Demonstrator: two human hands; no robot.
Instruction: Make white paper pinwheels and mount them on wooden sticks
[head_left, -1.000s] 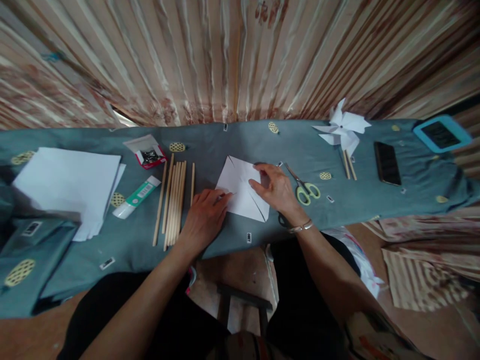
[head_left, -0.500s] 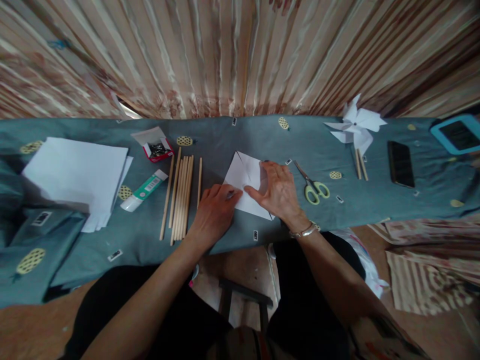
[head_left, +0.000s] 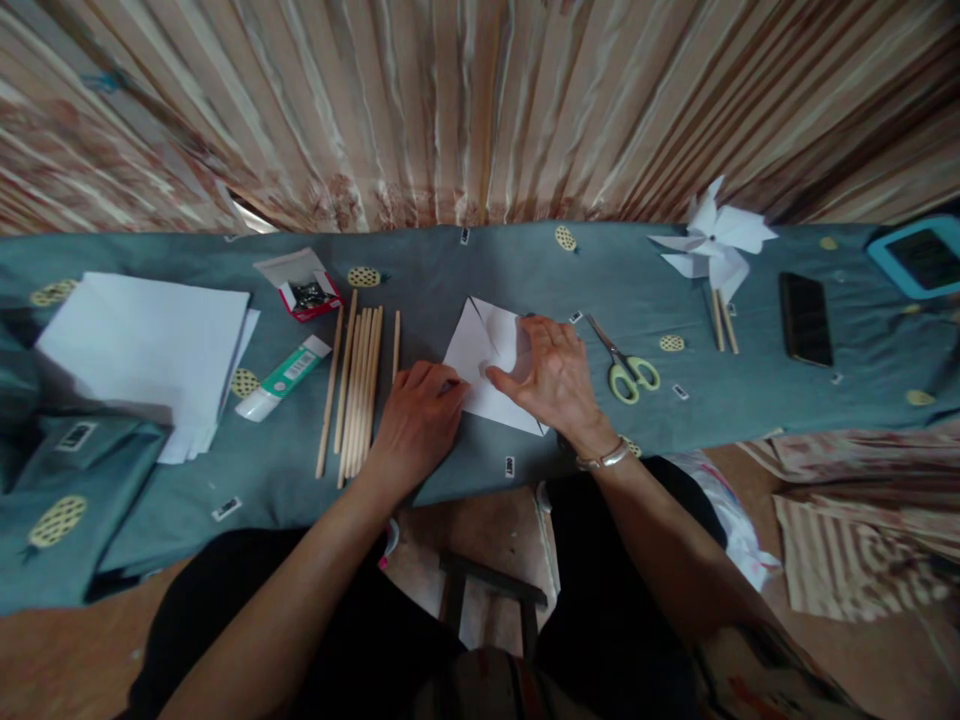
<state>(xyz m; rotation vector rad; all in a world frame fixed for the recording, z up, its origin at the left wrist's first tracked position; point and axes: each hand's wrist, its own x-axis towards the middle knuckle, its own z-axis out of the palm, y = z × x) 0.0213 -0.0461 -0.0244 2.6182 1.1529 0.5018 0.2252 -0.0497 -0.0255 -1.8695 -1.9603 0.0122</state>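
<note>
A square of white paper [head_left: 480, 345] lies turned on the table between my hands, with dark lines running in from its corners and one part curled over towards the middle. My right hand [head_left: 556, 380] holds its right side, the thumb near the centre and the fingers along the upper right edge. At the lower left edge of the paper rests my left hand [head_left: 421, 412], its fingers curled together. A small dark spot shows by those fingertips, too unclear to name. Scissors with light green handles [head_left: 632, 380] lie just right of my right hand.
Left are wooden sticks [head_left: 362, 390], a glue stick [head_left: 283, 378], an open red box [head_left: 309, 295] of small dark metal pieces, and stacked white paper [head_left: 150, 350]. Right are a paper pinwheel [head_left: 712, 242], two short sticks [head_left: 724, 322], a phone [head_left: 806, 318] and a blue-framed device [head_left: 921, 258].
My left hand has drawn back leftwards from the middle of the paper to its lower left edge. The right hand keeps its hold on the paper. The view has shifted slightly.
</note>
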